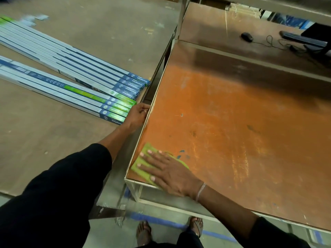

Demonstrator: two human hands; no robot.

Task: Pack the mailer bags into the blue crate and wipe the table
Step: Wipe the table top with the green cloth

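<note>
Pressing flat right hand (169, 171) on green cloth (143, 162) at bench (223, 113) corner, fingers spread. Left hand (138, 114) curled over bench edge. Risking cloth sliding off the corner.

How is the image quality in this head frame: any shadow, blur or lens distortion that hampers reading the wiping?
Head view: a dark shadow band crosses the far part of the orange table; the near part is evenly lit. The right hand lies flat and sharp on the green cloth. The long boxes blur toward the top-left corner, and the wide angle bows the table edges. The left hand at the table's side edge is clear.
</note>
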